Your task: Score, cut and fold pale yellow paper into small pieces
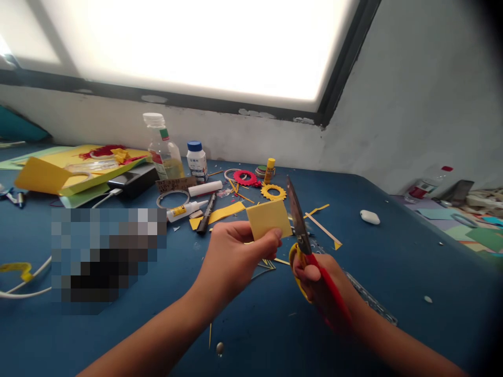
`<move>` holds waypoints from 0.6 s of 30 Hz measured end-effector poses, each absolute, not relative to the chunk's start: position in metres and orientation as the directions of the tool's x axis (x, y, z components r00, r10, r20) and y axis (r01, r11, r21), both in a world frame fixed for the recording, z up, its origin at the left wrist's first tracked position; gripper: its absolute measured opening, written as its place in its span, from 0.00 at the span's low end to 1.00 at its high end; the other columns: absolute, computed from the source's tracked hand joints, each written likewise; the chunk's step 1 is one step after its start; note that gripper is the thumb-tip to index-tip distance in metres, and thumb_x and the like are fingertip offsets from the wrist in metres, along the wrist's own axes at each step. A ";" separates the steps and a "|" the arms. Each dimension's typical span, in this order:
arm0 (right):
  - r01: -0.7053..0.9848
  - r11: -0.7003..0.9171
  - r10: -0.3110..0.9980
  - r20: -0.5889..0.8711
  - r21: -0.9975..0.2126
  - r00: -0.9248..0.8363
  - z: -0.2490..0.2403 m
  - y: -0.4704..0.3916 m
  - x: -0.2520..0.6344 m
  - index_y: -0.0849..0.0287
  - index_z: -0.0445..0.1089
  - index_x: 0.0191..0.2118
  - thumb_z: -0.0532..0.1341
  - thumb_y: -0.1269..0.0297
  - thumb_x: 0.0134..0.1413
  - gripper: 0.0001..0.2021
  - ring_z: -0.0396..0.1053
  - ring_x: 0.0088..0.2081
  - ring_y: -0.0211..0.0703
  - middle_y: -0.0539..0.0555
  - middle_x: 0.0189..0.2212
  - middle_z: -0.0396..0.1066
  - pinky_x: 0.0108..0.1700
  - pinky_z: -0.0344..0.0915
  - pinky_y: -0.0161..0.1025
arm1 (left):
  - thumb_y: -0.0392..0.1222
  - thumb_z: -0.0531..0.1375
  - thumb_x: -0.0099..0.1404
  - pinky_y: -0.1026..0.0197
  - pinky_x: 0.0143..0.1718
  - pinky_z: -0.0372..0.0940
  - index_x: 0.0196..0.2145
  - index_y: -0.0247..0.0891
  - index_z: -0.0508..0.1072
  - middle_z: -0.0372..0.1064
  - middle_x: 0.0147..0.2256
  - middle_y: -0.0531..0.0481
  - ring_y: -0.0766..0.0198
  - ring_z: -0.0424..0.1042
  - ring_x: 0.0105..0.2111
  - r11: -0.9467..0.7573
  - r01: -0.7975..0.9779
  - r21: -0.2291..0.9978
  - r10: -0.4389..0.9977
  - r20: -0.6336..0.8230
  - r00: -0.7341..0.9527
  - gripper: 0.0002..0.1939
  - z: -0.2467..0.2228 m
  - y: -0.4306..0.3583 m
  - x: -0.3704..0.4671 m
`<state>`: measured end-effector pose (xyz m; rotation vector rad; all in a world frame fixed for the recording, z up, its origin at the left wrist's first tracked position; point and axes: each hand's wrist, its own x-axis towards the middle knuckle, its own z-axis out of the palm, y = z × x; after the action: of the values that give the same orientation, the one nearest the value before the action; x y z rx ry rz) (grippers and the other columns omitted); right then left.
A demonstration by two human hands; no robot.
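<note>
Between the thumb and fingers of my left hand (236,254) is a yellow piece of paper (267,217), roughly square and held up over the table. My right hand (322,272) grips a pair of scissors (299,220) with red and yellow handles. Their dark blades point upward just right of the paper, apart from it; the blades look nearly closed. Behind the paper lie a yellow scalloped paper ring (274,192) and a red one (246,178). Yellow paper scraps (324,230) lie beyond the scissors.
A blue table (393,262) holds a glue stick (269,170), a black marker (207,213), a glue bottle (186,210), a white pill bottle (197,159) and a clear bottle (165,152). A white earbud case (370,217) sits right. A ruler (371,298) lies beneath my right arm.
</note>
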<state>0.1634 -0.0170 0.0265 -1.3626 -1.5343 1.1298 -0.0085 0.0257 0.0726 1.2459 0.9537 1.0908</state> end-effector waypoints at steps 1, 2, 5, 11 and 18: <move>0.228 -0.004 0.992 -0.032 -0.974 -0.119 0.026 -0.017 0.164 0.57 0.55 0.22 0.50 0.25 0.37 0.33 0.48 0.17 0.32 0.44 0.15 0.50 0.18 0.48 0.33 | 0.42 0.66 0.51 0.67 0.24 0.66 0.22 0.35 0.78 0.71 0.20 0.51 0.69 0.67 0.20 0.012 -0.114 0.993 0.969 0.017 0.247 0.07 0.073 0.026 -0.008; 0.160 -0.027 0.991 -0.047 -0.987 -0.124 0.025 -0.016 0.165 0.57 0.58 0.24 0.51 0.26 0.37 0.33 0.48 0.16 0.31 0.43 0.15 0.50 0.18 0.48 0.32 | 0.42 0.66 0.52 0.67 0.24 0.66 0.22 0.35 0.78 0.71 0.20 0.51 0.69 0.67 0.20 0.026 -0.121 0.992 0.964 0.007 0.267 0.07 0.074 0.026 -0.008; 0.009 -0.027 0.992 -0.028 -1.000 -0.121 0.027 -0.013 0.168 0.59 0.63 0.29 0.55 0.33 0.44 0.28 0.49 0.15 0.30 0.42 0.14 0.52 0.17 0.48 0.31 | 0.41 0.65 0.51 0.67 0.24 0.65 0.22 0.35 0.77 0.71 0.19 0.51 0.70 0.67 0.20 0.091 -0.080 0.993 0.920 -0.053 0.387 0.07 0.075 0.027 -0.008; -0.103 -0.016 0.995 -0.006 -0.995 -0.095 0.039 -0.008 0.173 0.58 0.61 0.28 0.62 0.50 0.49 0.16 0.53 0.13 0.30 0.42 0.12 0.55 0.17 0.53 0.31 | 0.36 0.64 0.49 0.68 0.21 0.59 0.20 0.34 0.76 0.68 0.18 0.53 0.71 0.64 0.18 0.202 0.103 0.974 0.767 -0.223 0.601 0.03 0.073 0.026 -0.007; -0.079 -0.001 0.996 0.006 -0.997 -0.086 0.043 -0.008 0.174 0.58 0.61 0.28 0.62 0.55 0.50 0.13 0.53 0.14 0.30 0.41 0.12 0.56 0.17 0.55 0.31 | 0.35 0.61 0.51 0.70 0.22 0.59 0.25 0.34 0.76 0.68 0.21 0.54 0.72 0.64 0.20 0.149 0.188 0.971 0.715 -0.237 0.658 0.04 0.074 0.025 -0.008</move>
<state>0.1738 -0.0083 0.0432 -1.1066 -1.2143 1.3069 -0.0082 0.0252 0.0739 1.4037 0.8201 0.4475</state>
